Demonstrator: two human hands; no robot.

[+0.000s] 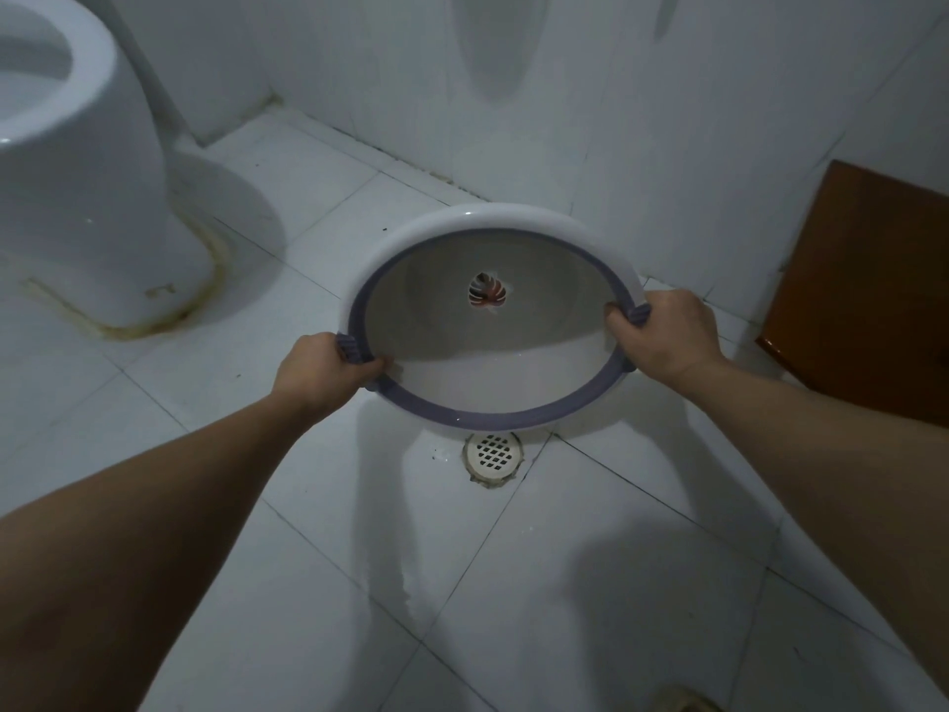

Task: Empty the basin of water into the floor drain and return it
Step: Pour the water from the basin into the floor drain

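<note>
Though basin (493,326) tilts toward camera, its underside stays hidden; water inside hard to make out. One basin, one floor drain (493,453), one toilet (77,161) cut off at left edge. Left hand (328,372) and right hand (662,336), fingers curled tight round purple rim handles. Basin held in air, lower edge just above drain.

i can't see the floor drain's (493,453) far edge, it's behind the basin's (493,352) rim. beyond the basin, toilet (77,161) cut off left, brown panel (868,295) cut off right. can't tell if water remains inside.
</note>
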